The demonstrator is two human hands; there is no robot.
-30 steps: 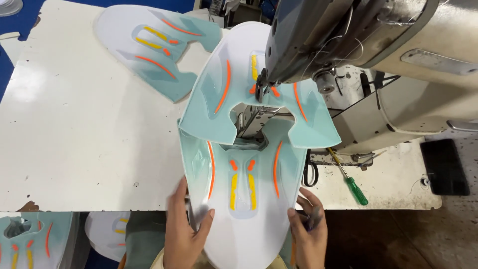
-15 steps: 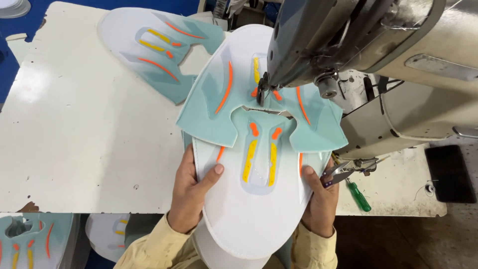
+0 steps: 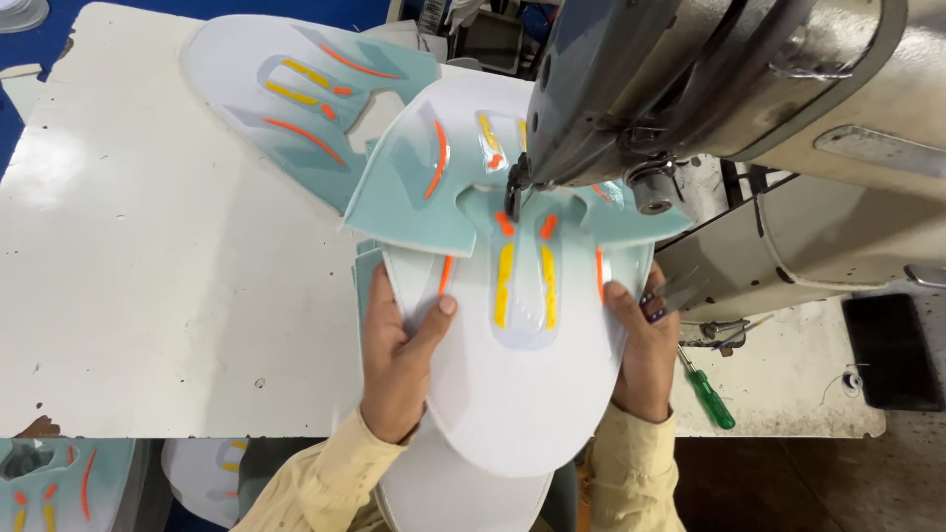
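My left hand (image 3: 399, 360) grips the left edge of a white and pale-teal shoe upper piece (image 3: 512, 394) with orange and yellow stripes. My right hand (image 3: 642, 350) holds its right edge. The piece lies under the needle (image 3: 512, 202) of a grey sewing machine (image 3: 709, 89), overlapping a second teal piece (image 3: 434, 187) stitched at the needle. More white pieces hang below it, off the table's near edge.
Another matching upper piece (image 3: 296, 99) lies on the white table (image 3: 148, 276) at the back left. A green-handled screwdriver (image 3: 708, 394) rests right of my right hand. More striped pieces (image 3: 49, 488) sit below the table at the lower left.
Both hands have slid the front piece forward, toward the needle, so it now overlaps the teal piece under the machine head. My hands moved up along its edges.
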